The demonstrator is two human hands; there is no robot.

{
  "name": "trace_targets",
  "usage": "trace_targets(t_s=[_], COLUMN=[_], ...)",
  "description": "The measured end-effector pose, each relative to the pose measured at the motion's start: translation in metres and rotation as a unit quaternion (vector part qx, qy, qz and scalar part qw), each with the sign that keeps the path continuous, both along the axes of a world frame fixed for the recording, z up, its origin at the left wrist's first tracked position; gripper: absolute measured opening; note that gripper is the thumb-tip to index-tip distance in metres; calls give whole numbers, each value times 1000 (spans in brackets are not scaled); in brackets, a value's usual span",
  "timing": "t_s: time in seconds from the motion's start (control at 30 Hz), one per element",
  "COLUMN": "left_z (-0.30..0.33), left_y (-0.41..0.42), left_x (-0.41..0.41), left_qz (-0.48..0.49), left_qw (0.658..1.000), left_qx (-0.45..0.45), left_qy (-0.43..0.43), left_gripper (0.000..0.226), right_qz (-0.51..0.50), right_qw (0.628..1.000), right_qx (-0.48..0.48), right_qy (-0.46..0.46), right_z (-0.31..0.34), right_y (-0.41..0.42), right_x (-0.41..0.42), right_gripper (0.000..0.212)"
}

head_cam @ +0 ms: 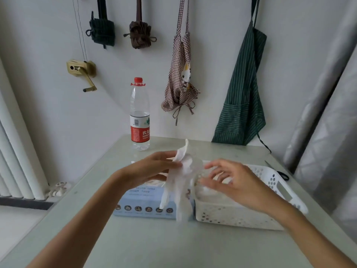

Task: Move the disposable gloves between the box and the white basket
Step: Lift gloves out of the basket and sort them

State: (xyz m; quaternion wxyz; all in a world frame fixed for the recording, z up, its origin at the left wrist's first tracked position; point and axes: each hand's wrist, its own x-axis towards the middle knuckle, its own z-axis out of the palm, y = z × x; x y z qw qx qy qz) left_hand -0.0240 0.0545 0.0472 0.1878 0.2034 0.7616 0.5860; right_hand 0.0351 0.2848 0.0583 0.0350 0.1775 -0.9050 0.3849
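pinching a thin glove (pixel 177 182) above the box (pixel 146 202), the left hand (pixel 152 169) holds it hanging; right hand (pixel 229 182), fingers spread, hovers over the white basket (pixel 274 182). recommended: lower it fully inside before release.

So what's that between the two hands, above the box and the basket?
In the head view, a thin disposable glove hangs there, pinched by the left hand; the right hand is open beside it.

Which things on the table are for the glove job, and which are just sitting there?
For the job: glove held by the left hand, blue box, white basket, right hand.

Just sitting there: water bottle, scissors.
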Motion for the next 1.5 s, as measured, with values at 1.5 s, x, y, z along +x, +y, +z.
trace_targets(t_s=[1.5], left_z=[18], left_y=[87], left_x=[-39], left_qz=[123], left_qw=[862], left_qx=[-226], left_qy=[438], left_gripper=[32], right_qz=[-131], right_qw=[946], right_qx=[-294], right_qy=[26], right_z=[51], right_y=[98], right_x=[-65], right_gripper=[6])
